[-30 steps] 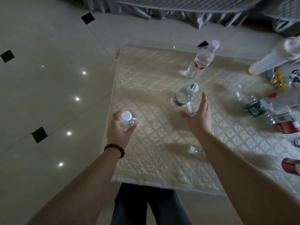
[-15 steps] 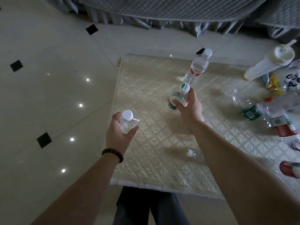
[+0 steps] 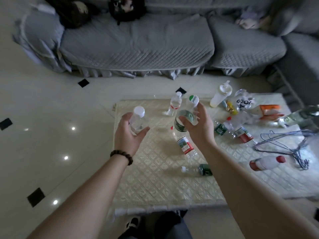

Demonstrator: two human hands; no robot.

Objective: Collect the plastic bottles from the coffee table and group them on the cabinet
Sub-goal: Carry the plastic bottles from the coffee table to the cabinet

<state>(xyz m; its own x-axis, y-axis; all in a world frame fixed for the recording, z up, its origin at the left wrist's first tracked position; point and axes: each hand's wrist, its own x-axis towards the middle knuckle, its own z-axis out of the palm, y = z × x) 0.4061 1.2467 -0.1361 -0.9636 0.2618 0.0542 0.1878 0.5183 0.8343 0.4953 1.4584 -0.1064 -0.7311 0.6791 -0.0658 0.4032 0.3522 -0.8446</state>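
Note:
My left hand (image 3: pixel 128 135) grips a small clear bottle with a white cap (image 3: pixel 138 120) above the left edge of the coffee table (image 3: pixel 155 183). Held up over the table's middle, my right hand (image 3: pixel 200 126) is closed on a green-labelled bottle with a green-and-white cap (image 3: pixel 187 116). A red-labelled bottle (image 3: pixel 183 144) lies under that hand. One green-labelled bottle (image 3: pixel 198 169) lies nearer me. A clear bottle (image 3: pixel 174 105) stands at the far edge. More bottles (image 3: pixel 231 130) lie to the right, plus a red-capped white one (image 3: pixel 267 163).
A cream pump dispenser (image 3: pixel 220 97), plastic bags (image 3: pixel 244 102), an orange packet (image 3: pixel 270 110) and wire hangers (image 3: pixel 290 144) crowd the table's right side. A grey sofa (image 3: pixel 138 45) runs along the far side, a person lying on it. Glossy tiled floor (image 3: pixel 43 118) spreads to the left.
My right hand closed on the green-capped bottle and lifted it off the table. The camera tilted up, bringing the sofa and the table's right side into view.

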